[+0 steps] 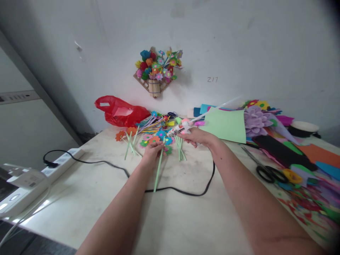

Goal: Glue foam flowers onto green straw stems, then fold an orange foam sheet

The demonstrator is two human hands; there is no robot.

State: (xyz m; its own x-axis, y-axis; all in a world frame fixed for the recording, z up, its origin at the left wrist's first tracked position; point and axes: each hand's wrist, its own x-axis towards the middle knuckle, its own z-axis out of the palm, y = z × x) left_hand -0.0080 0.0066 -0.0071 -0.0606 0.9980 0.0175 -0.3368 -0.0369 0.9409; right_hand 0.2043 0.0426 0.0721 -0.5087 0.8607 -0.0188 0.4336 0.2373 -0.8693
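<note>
In the middle of the table my left hand pinches a pale green strip near its upper end; the strip slants down toward me. My right hand is wrapped round a white glue gun, with a long clear glue stick out of its back. The nozzle points left, close above the strip's top end; whether they touch I cannot tell. Several foam flowers lie just behind my left hand. More green strips lie to the left and under the glue gun.
A black cord loops across the table toward a white power strip at left. Black-handled scissors, a green foam sheet and foam scraps lie at right. A red plastic bag sits behind; a flower basket hangs on the wall.
</note>
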